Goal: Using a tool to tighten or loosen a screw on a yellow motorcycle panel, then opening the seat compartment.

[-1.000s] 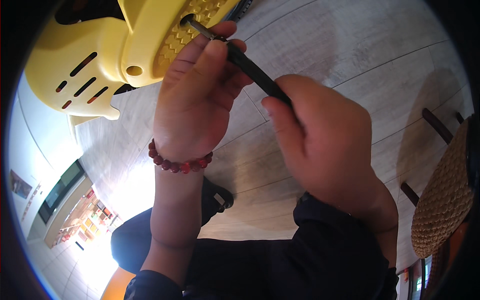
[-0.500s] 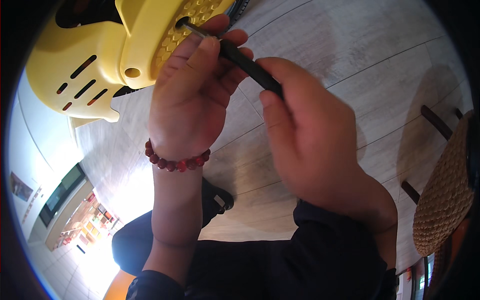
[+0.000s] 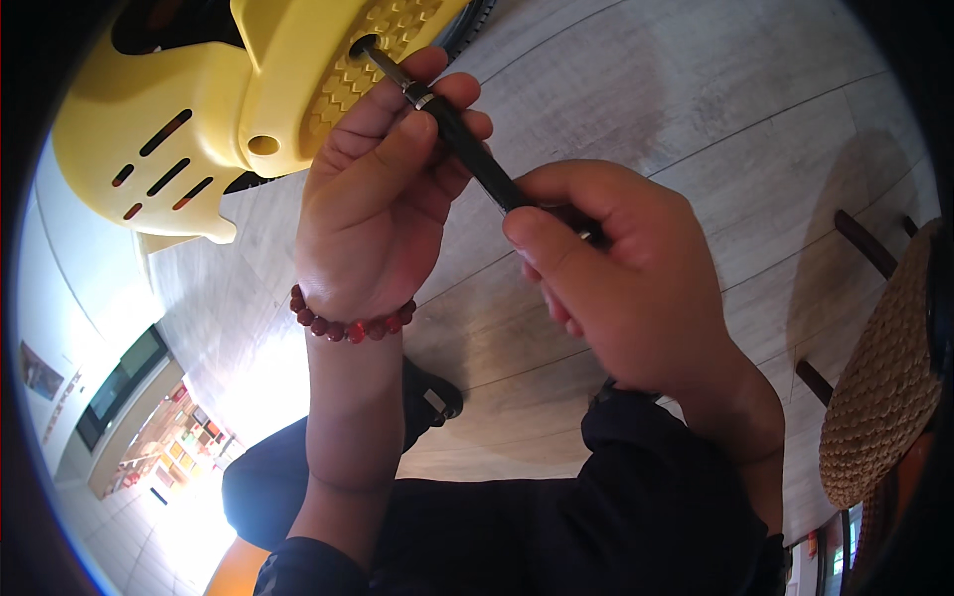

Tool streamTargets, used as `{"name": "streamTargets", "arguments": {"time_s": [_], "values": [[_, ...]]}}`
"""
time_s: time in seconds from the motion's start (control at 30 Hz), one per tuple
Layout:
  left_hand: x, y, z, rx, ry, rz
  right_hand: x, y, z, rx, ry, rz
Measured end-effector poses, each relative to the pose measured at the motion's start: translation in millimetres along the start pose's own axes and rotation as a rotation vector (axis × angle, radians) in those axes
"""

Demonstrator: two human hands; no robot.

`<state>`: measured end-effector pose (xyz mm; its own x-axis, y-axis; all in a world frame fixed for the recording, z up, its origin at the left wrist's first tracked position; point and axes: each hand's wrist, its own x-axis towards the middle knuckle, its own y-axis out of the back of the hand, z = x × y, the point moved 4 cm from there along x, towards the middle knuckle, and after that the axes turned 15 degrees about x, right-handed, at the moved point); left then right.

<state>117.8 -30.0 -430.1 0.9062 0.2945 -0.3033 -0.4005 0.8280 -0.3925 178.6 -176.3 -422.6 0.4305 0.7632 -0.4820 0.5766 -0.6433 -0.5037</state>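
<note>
A black-handled screwdriver (image 3: 471,145) slants from upper left to lower right between my hands. Its metal shaft goes into a dark round hole (image 3: 360,49) in the textured panel of a yellow plastic body (image 3: 204,84), and the tip is hidden inside. My left hand (image 3: 373,214), palm up with a red bead bracelet at the wrist, steadies the front of the handle between thumb and fingers. At the handle's rear end, my right hand (image 3: 626,268) grips it with thumb and curled fingers. A second, empty round hole (image 3: 262,145) shows lower on the yellow body.
Part of a black tyre (image 3: 471,28) shows behind the yellow body. Grey wood-look flooring (image 3: 596,79) lies below. A woven seat (image 3: 879,382) with dark legs stands at the right. My dark-clothed legs and a black shoe (image 3: 437,395) are beneath my arms.
My right hand has shifted down and right along the handle and changed its grip, with the thumb now across the end. My left fingers have slipped slightly lower, baring more shaft and a metal collar.
</note>
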Motion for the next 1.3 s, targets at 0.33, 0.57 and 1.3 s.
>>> {"name": "streamTargets", "arguments": {"time_s": [0.33, 0.57, 1.3], "values": [[3.5, -4.2, 3.3, -0.05, -0.001, 0.024, -10.0, -7.1, -9.5, -0.224, 0.646, 0.024], [6.3, -6.6, 3.6, -0.006, -0.051, -0.078, -3.9, -2.6, -4.4, 0.197, 0.082, -0.021], [-0.8, -6.6, 1.2, -0.079, 0.055, 0.004, -6.3, -6.3, -15.3, -0.591, 0.701, 0.074]]}}
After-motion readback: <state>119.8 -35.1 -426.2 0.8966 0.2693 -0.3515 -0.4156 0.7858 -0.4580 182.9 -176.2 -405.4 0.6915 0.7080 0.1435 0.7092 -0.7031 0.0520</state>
